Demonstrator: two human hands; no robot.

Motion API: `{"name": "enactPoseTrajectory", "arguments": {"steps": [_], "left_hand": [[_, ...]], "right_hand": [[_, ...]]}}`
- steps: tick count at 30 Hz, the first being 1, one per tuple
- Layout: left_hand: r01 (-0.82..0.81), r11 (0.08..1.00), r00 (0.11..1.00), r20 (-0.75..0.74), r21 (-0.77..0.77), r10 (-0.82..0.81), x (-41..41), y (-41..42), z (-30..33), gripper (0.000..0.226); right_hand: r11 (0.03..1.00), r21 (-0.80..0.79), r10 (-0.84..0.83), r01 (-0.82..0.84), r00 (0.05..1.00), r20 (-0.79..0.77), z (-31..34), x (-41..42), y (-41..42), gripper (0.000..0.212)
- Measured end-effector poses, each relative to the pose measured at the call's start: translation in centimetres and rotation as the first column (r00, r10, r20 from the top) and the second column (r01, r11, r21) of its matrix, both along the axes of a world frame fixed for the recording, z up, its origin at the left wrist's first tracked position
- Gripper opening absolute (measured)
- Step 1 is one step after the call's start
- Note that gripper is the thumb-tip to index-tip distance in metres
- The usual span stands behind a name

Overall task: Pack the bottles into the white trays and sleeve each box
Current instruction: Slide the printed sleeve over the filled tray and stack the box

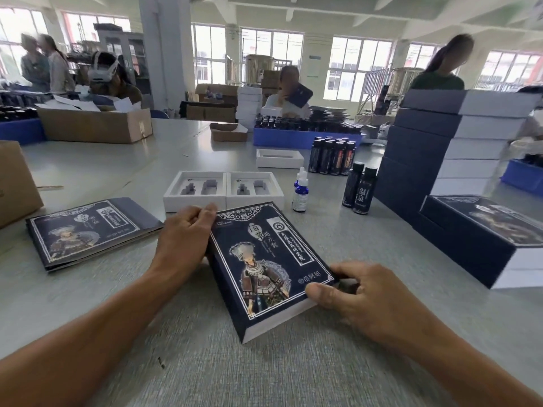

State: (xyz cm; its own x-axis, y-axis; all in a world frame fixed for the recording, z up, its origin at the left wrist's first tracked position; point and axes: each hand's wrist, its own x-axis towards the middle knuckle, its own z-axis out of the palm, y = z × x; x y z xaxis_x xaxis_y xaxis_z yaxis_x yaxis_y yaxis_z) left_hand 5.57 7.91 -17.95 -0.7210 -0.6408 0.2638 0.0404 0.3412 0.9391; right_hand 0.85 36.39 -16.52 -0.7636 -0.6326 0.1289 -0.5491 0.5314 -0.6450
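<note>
A sleeved box [264,268] with a dark blue printed sleeve and a white tray edge showing lies on the grey table in front of me. My left hand [185,233] grips its far left corner and side. My right hand [355,292] holds its near right corner, thumb on the printed top. Two empty white trays [173,198] [277,192] with grey foam cut-outs stand side by side just beyond the box. Two small blue dropper bottles [301,192] and two tall dark bottles [360,189] stand to the right of the trays. Flat dark sleeves [88,230] lie at the left.
A high stack of sleeved boxes [446,148] rises at the right, with two more boxes [484,239] lying in front of it. A group of dark bottles [332,155], another white tray [279,158] and a blue crate [305,138] stand farther back. Cardboard boxes [97,124] at left; people work around the table.
</note>
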Motion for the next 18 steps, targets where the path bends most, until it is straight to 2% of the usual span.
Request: {"name": "enactPoseTrajectory", "arguments": {"steps": [2,5,7,10,12,14,16,18], "left_hand": [[0.025,0.992,0.997,-0.073,0.127,-0.015,0.1,0.6,0.3,0.031],[0.0,0.987,0.988,-0.154,0.163,0.025,0.3,1.0,0.2,0.032],[0.01,0.988,0.981,-0.192,0.154,0.02,0.2,1.3,0.0,0.036],[0.085,0.975,0.985,-0.163,0.207,-0.051,-0.2,1.8,-0.6,0.044],[0.115,0.962,0.992,-0.085,0.249,-0.096,-1.1,1.3,-0.9,0.045],[0.157,0.952,0.986,0.006,0.261,-0.164,-1.7,0.5,-0.9,0.036],[0.2,0.94,0.968,0.096,0.277,-0.234,-2.1,-0.2,-1.3,0.029],[0.154,0.96,0.968,0.157,0.234,-0.194,-2.6,-0.2,-1.9,0.032]], "right_hand": [[1.0,-0.009,0.021,-0.02,0.998,0.052,0.2,0.1,0.1,0.053],[0.997,-0.066,-0.032,0.04,0.992,0.123,0.7,0.0,0.4,0.055],[0.988,-0.114,-0.072,0.101,0.969,0.238,1.2,0.1,0.5,0.052],[0.949,-0.259,-0.065,0.178,0.917,0.393,2.0,-0.3,1.2,0.036],[0.891,-0.362,-0.137,0.274,0.922,0.361,3.2,-1.2,2.8,0.031],[0.78,-0.471,-0.279,0.411,0.903,0.326,4.7,-2.5,5.3,0.034],[0.546,-0.616,-0.422,0.568,0.822,0.383,6.5,-4.2,8.6,0.035],[0.331,-0.69,-0.587,0.644,0.713,0.384,7.7,-5.9,12.4,0.035]]}}
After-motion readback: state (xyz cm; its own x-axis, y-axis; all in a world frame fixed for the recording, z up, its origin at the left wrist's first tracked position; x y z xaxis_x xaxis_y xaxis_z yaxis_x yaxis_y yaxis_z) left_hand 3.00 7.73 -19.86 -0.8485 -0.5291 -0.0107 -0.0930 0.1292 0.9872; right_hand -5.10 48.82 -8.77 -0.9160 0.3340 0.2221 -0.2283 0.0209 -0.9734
